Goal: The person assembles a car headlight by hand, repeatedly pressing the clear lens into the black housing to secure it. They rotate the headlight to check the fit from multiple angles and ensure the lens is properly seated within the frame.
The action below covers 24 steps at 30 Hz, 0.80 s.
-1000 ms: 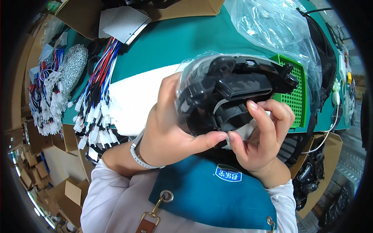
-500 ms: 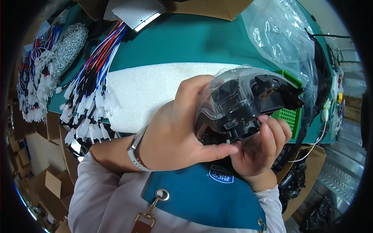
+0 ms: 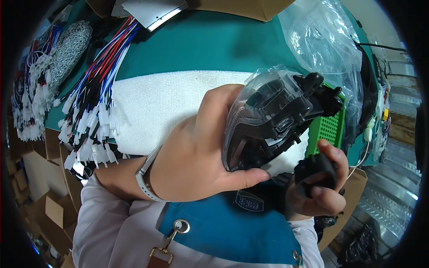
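My left hand (image 3: 201, 147) is closed round a black lamp housing with a clear plastic lens (image 3: 272, 116), its thumb along the near edge. The housing is tilted above the white towel (image 3: 152, 102). My right hand (image 3: 326, 187) holds a black ribbed round cap (image 3: 315, 174), hollow on one side, between thumb and fingers. The cap is apart from the housing, just to its near right. Part of my right palm lies in shadow behind the cap.
A green perforated tray (image 3: 328, 129) stands right of the housing. Bundles of wires with white connectors (image 3: 96, 120) lie to the left. Clear plastic bags (image 3: 317, 40) cover the back right. A cardboard box (image 3: 241, 9) sits at the back of the green table (image 3: 201, 44).
My right hand has drawn away from the housing, down and to the right, with the black cap in it. The left hand has tilted the housing slightly.
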Each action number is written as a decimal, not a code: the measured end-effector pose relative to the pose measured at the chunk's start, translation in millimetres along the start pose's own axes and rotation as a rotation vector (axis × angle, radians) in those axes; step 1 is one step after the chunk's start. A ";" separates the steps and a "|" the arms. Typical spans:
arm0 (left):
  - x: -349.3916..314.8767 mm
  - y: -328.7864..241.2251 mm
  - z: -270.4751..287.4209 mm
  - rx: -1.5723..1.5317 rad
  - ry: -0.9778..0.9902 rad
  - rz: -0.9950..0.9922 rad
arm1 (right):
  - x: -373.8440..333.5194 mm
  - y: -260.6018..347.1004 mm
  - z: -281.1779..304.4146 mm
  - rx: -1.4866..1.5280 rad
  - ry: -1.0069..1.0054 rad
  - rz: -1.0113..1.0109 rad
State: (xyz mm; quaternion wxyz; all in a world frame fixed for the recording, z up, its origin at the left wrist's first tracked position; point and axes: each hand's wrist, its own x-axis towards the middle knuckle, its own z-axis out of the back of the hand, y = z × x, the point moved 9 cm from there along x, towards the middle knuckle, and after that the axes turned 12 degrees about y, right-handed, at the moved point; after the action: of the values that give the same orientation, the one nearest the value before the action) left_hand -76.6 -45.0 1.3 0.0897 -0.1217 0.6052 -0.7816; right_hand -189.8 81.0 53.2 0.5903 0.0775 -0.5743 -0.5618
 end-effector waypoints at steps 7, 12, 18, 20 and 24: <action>-0.5 2.4 0.1 -0.131 -0.019 -0.065 | 8.2 -6.3 5.6 -0.036 0.061 -0.105; 0.6 0.0 0.8 -0.122 -0.043 -0.099 | 5.0 7.4 -3.3 -0.408 0.227 0.154; 0.3 -2.2 2.5 -0.068 -0.030 -0.040 | 6.6 -0.2 -9.8 -0.420 0.263 0.113; 0.0 -0.9 1.8 -0.048 -0.005 -0.014 | 7.7 0.0 -11.4 -0.434 0.279 0.107; -1.5 -0.8 1.3 -0.011 0.008 0.009 | 6.9 1.9 -13.2 -0.441 0.294 0.140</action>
State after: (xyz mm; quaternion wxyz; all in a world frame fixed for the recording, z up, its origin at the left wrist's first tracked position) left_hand -74.7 -45.5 2.3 0.0903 -0.1162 0.6106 -0.7782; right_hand -180.5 69.1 54.4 0.7073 -0.0121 -0.3501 -0.6140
